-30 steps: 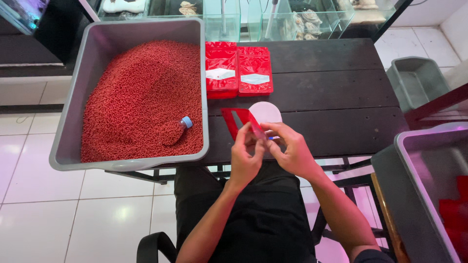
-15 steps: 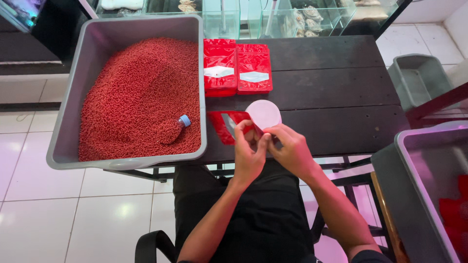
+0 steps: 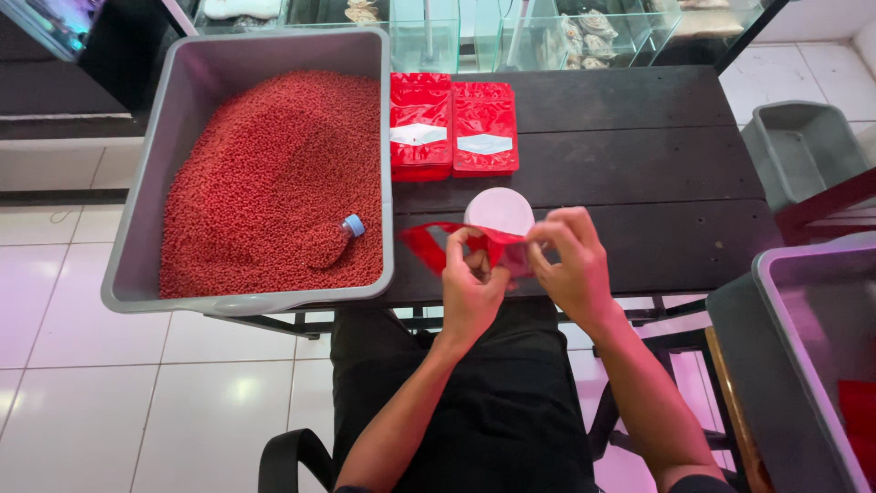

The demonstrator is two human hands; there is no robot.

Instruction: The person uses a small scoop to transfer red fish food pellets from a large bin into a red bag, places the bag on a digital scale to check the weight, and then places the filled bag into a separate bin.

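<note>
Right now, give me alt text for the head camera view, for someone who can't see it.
Both hands, left hand and right hand, hold a flat red foil pouch over a dark wooden table. A grey plastic tub of red pellets sits left; stacked red pouches lie behind.

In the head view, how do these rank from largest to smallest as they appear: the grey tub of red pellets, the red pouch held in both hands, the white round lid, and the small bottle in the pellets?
1. Grey tub
2. Red pouch
3. White round lid, partly hidden, so unsure
4. Small bottle, half buried
</note>
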